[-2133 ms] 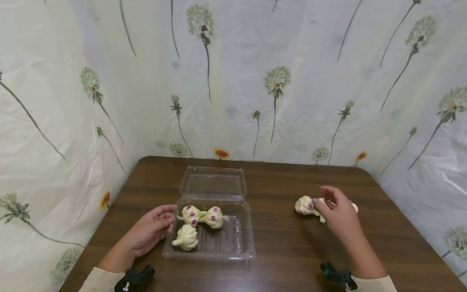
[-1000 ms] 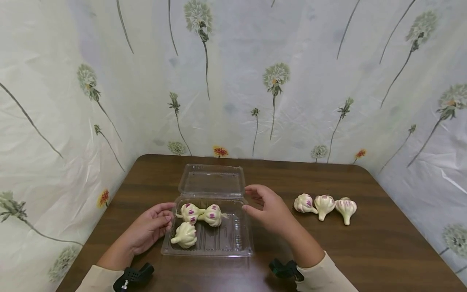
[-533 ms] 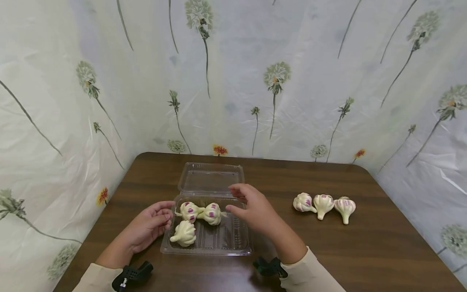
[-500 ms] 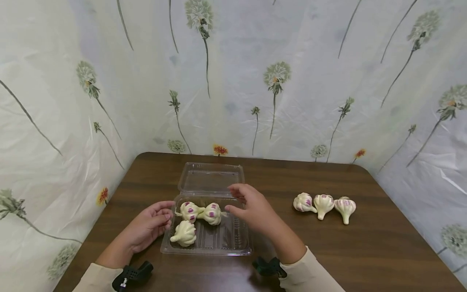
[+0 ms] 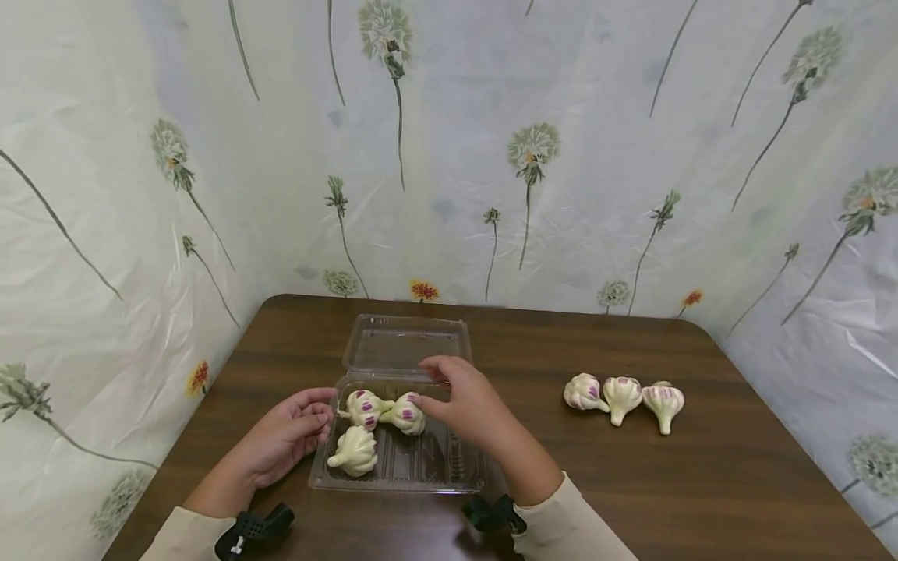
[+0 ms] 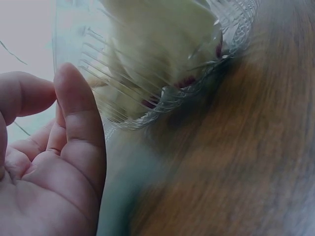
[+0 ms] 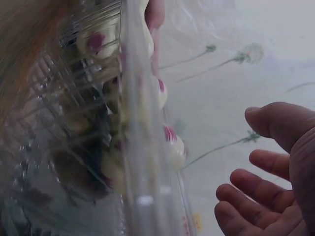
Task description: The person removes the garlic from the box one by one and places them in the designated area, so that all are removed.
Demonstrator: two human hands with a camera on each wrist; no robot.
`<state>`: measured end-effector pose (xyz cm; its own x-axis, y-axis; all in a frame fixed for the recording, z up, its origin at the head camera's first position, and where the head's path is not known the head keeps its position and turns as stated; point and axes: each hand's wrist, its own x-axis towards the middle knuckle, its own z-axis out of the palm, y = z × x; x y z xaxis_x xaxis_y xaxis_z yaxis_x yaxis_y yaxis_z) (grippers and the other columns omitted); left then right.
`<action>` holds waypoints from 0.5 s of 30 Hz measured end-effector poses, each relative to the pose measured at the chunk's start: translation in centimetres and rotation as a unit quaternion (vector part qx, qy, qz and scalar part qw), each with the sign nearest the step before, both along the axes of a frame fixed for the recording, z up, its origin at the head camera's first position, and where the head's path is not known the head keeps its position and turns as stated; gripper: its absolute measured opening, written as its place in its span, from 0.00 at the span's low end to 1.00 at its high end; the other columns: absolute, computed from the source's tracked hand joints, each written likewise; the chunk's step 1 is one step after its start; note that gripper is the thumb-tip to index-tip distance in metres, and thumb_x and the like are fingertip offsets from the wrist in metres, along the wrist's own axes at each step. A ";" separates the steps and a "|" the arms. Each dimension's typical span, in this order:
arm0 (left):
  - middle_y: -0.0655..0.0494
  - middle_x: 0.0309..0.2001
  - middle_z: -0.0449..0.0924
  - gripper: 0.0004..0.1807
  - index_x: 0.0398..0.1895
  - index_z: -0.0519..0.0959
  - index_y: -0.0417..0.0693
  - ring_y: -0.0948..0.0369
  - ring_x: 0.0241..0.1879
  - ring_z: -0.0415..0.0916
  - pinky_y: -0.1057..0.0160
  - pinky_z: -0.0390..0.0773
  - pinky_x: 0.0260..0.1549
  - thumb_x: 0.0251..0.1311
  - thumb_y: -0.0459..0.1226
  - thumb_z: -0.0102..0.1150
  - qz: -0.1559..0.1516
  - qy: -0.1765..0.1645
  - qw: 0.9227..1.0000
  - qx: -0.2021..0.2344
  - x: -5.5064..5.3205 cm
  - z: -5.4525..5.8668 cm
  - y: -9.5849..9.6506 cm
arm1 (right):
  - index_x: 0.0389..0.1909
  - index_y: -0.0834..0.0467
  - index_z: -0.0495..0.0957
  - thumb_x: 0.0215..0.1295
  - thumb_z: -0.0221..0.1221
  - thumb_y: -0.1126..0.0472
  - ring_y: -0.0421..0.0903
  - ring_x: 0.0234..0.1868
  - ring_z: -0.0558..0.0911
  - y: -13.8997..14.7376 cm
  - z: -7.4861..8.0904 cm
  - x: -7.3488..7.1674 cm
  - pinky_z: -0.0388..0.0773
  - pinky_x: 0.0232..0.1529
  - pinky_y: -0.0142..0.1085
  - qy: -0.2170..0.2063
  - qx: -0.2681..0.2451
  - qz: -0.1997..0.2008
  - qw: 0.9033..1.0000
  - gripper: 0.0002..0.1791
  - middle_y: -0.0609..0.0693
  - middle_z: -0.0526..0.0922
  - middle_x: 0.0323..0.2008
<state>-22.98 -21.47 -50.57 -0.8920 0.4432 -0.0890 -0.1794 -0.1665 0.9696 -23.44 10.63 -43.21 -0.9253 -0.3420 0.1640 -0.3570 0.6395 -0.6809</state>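
A clear plastic clamshell box [image 5: 449, 467] stands open on the table with three garlic bulbs inside. Two purple-marked bulbs, the left garlic bulb [image 5: 364, 409] and the right garlic bulb [image 5: 409, 417], lie stem to stem at the back. A plainer garlic bulb [image 5: 354, 452] lies in the front left corner. My left hand [image 5: 284, 436] is at the box's left rim, its fingers relaxed by the wall. My right hand [image 5: 466, 401] reaches over the box, thumb overlapping the right bulb in the head view. In the right wrist view its fingers [image 7: 261, 191] are spread with nothing between them.
Three more garlic bulbs [image 5: 623, 397] lie in a row on the right of the brown wooden table [image 5: 561, 483]. The box's transparent lid [image 5: 408, 347] is folded back behind it. A flower-patterned sheet [image 5: 449, 156] hangs along the table's back and sides.
My right hand has left the garlic bulbs on the right, moved left across the table and come over the box to the right-hand bulb there. My left hand stays by the rim.
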 end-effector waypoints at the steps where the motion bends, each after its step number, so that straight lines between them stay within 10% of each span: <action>1: 0.58 0.45 0.76 0.30 0.76 0.55 0.32 0.68 0.40 0.79 0.71 0.83 0.43 0.78 0.32 0.53 0.000 0.000 1.000 0.000 0.0 0.0 0.0 | 0.66 0.55 0.77 0.69 0.69 0.47 0.53 0.63 0.80 -0.1 -0.1 -0.1 0.80 0.63 0.52 -0.002 0.002 -0.002 1.000 0.29 0.53 0.81 0.60; 15: 0.58 0.46 0.76 0.30 0.76 0.55 0.33 0.68 0.41 0.78 0.71 0.83 0.43 0.78 0.32 0.53 -0.003 0.003 1.000 0.000 0.1 0.1 0.0 | 0.67 0.57 0.77 0.69 0.69 0.49 0.57 0.66 0.77 -1.3 -1.1 -0.5 0.76 0.65 0.56 -0.045 0.022 0.002 0.999 0.29 0.54 0.79 0.64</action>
